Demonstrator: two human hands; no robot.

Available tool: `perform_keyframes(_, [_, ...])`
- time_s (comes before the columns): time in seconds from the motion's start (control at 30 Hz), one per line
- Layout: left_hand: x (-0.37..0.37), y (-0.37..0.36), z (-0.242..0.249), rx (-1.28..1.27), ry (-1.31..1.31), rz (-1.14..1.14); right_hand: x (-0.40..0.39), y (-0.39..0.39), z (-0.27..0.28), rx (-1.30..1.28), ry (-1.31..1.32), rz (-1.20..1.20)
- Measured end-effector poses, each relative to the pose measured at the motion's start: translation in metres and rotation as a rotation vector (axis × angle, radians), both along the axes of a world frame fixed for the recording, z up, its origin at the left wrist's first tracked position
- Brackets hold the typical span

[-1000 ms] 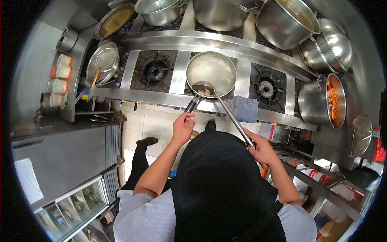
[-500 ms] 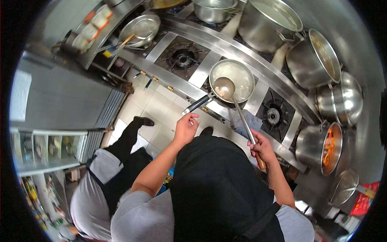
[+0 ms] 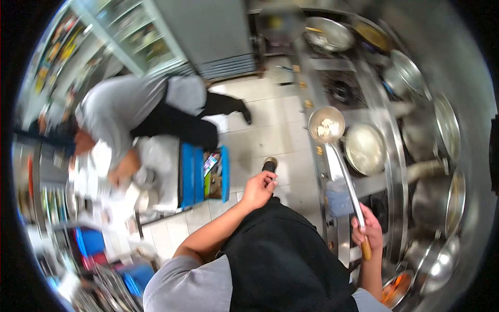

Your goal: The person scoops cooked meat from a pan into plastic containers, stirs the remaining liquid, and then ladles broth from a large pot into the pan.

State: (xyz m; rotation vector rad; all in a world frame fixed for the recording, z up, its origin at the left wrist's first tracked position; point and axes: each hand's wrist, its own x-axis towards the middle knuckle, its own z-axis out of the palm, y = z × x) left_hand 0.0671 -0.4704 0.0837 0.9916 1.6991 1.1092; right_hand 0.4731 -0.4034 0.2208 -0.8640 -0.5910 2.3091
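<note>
My right hand [image 3: 368, 229] is wrapped round the wooden grip of a long-handled metal ladle [image 3: 349, 174]. Pale chunks of food [image 3: 327, 128] lie in the ladle's bowl, which hangs over the stove's front edge beside a pan [image 3: 365, 149]. Pale, cloudy liquid covers the inside of that pan; its handle is out of sight, apparently behind the ladle. My left hand [image 3: 260, 190] is in front of my apron with its fingers loosely curled in, and nothing shows in them. It is apart from the pan and the ladle.
Large pots [image 3: 439, 203] line the back of the stove on the right. A grey-blue cloth [image 3: 339, 197] hangs at the stove's front edge. On the left another person [image 3: 150, 104] bends over a counter, near an open blue drawer [image 3: 225, 174]. A fridge [image 3: 221, 31] stands behind.
The view has turned left, bringing the counter and blue drawer into sight. The ladle has come out of the pan with food in its bowl. My left hand is farther from the pan.
</note>
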Motion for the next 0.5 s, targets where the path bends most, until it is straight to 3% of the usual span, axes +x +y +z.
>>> perform_keyframes(0.13, [-0.016,-0.081,0.007,-0.071,0.077,0.198,-0.027,0.007,-0.012,-0.051,0.019,0.341])
perform_keyframes(0.5, [-0.022,-0.266,-0.006,-0.127,0.175,0.689,-0.23,-0.008,-0.006,-0.016,0.022,1.14])
